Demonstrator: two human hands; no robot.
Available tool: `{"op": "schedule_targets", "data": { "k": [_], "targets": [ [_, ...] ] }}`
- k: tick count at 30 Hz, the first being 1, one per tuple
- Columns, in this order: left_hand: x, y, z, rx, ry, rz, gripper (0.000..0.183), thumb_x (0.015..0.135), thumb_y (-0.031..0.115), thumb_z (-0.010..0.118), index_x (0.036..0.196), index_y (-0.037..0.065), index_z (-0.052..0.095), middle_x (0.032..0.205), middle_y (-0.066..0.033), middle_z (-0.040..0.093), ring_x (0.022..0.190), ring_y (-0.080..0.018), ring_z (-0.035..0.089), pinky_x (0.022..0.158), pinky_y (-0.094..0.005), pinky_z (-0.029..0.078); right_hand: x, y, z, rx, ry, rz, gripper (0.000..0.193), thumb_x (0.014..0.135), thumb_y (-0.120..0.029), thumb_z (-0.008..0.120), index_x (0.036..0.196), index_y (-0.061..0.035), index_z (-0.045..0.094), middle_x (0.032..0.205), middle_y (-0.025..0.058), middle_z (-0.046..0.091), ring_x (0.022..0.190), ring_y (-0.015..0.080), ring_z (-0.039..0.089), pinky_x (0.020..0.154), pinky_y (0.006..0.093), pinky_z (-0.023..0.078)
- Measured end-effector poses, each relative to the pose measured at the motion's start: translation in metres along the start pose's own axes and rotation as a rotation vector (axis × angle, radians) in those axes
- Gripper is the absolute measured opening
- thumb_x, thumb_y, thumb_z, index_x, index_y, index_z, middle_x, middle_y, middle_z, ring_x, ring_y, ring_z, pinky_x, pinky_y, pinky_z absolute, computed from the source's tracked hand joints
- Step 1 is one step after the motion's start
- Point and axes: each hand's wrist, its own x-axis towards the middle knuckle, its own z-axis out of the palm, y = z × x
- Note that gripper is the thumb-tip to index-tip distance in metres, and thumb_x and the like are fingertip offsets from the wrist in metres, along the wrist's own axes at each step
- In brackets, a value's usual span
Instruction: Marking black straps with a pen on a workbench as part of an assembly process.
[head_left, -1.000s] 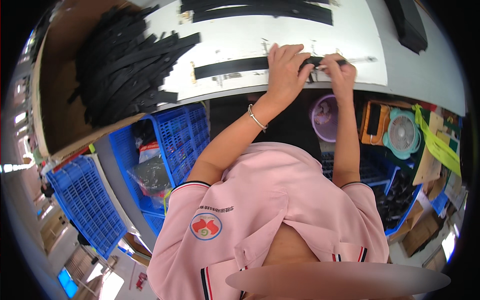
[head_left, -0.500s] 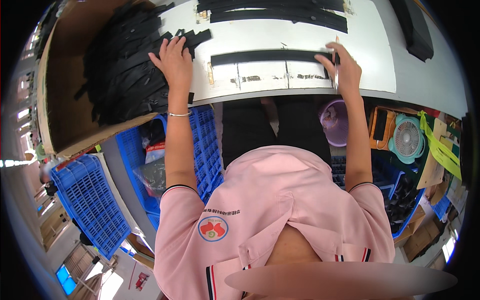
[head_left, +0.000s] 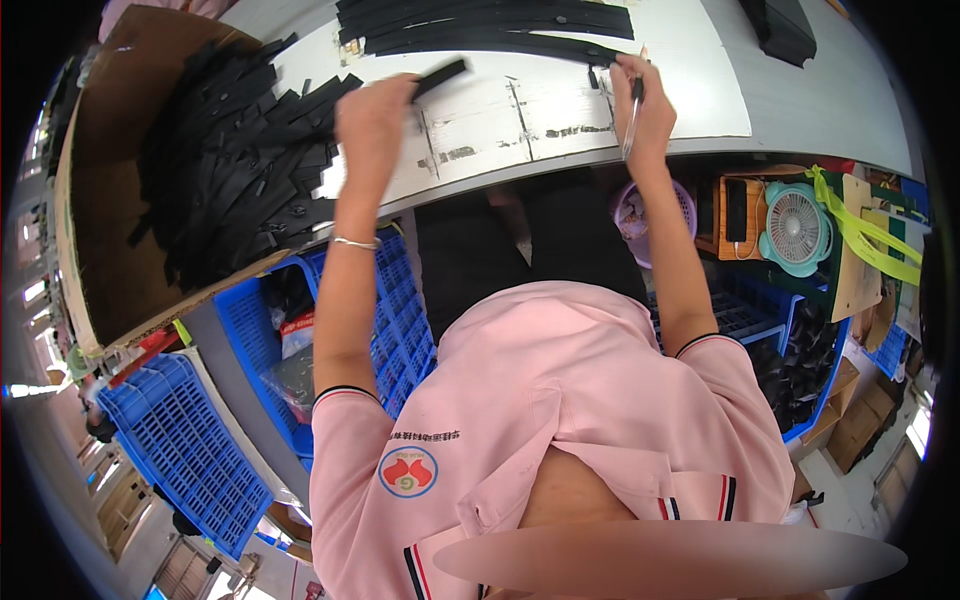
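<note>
My left hand (head_left: 372,128), smeared by motion, is closed on a short-looking black strip (head_left: 442,77) that sticks out to its right over the white board. Close to that hand's left lies a heap of black strips (head_left: 235,150) in a cardboard box. My right hand (head_left: 648,112) is closed around a pen (head_left: 632,118) with a clear barrel. Its fingertips are at the right end of a long black strip (head_left: 490,45), which lies along the near side of several others at the top of the board; whether they pinch it I cannot tell.
The white board (head_left: 700,100) bears dark marks and lines. At its left stands the cardboard box (head_left: 110,60); a folded black piece (head_left: 780,32) lies at the far right. Below the table are a purple bin (head_left: 683,205), a turquoise fan (head_left: 796,230) and blue crates (head_left: 185,440).
The long strip has moved from the middle of the board up to the others. My left hand has come off the heap with a black strip. My right hand has moved up and left.
</note>
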Motion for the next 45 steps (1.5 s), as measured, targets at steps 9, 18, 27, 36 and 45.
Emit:
{"op": "schedule_targets", "data": {
  "k": [9, 18, 27, 36, 45],
  "targets": [
    [-0.005, 0.114, 0.069, -0.295, -0.068, 0.009, 0.014, 0.090, 0.014, 0.073, 0.100, 0.006, 0.078, 0.089, -0.0100, 0.073, 0.082, -0.0299, 0.069, 0.077, -0.0391, 0.051, -0.064, -0.034, -0.026, -0.183, -0.226, -0.318, 0.037, 0.087, -0.015, 0.077, 0.123, -0.0107, 0.066, 0.113, 0.0055, 0.072, 0.115, 0.0264, 0.064, 0.099, 0.0429, 0.046],
    [-0.050, 0.067, 0.047, 0.092, 0.096, -0.089, 0.029, 0.089, 0.013, 0.072, 0.117, 0.010, 0.073, 0.126, -0.0065, 0.066, 0.127, -0.0270, 0.054, 0.121, -0.0579, 0.020, -0.045, 0.040, -0.053, -0.290, -0.125, -0.251, 0.035, 0.094, -0.018, 0.073, 0.129, -0.0124, 0.066, 0.127, 0.0005, 0.071, 0.124, 0.0221, 0.060, 0.115, 0.0435, 0.034],
    [-0.081, 0.074, 0.036, 0.123, 0.011, -0.211, 0.055, 0.099, 0.034, 0.065, 0.146, 0.009, 0.054, 0.152, -0.0123, 0.051, 0.146, -0.0323, 0.040, 0.121, -0.0638, 0.011, -0.047, 0.041, -0.052, -0.294, -0.103, -0.276, 0.035, 0.092, -0.013, 0.074, 0.127, -0.0116, 0.070, 0.126, 0.0034, 0.071, 0.120, 0.0226, 0.061, 0.114, 0.0440, 0.038],
    [-0.106, 0.075, 0.015, 0.085, -0.033, -0.238, 0.050, 0.097, 0.034, 0.067, 0.138, 0.005, 0.060, 0.146, -0.0114, 0.056, 0.142, -0.0337, 0.045, 0.115, -0.0735, 0.013, -0.042, 0.051, -0.055, -0.287, -0.142, -0.322, 0.035, 0.094, -0.014, 0.073, 0.129, -0.0137, 0.070, 0.122, 0.0046, 0.070, 0.118, 0.0244, 0.061, 0.109, 0.0406, 0.041],
    [-0.120, 0.060, 0.009, 0.051, -0.004, -0.312, 0.056, 0.096, 0.036, 0.068, 0.145, 0.011, 0.056, 0.150, -0.0061, 0.054, 0.146, -0.0309, 0.041, 0.118, -0.0684, 0.007, -0.033, 0.023, -0.061, -0.314, -0.215, -0.271, 0.035, 0.097, -0.011, 0.069, 0.132, -0.0136, 0.067, 0.123, 0.0056, 0.071, 0.115, 0.0249, 0.062, 0.108, 0.0390, 0.040]
  ]
}}
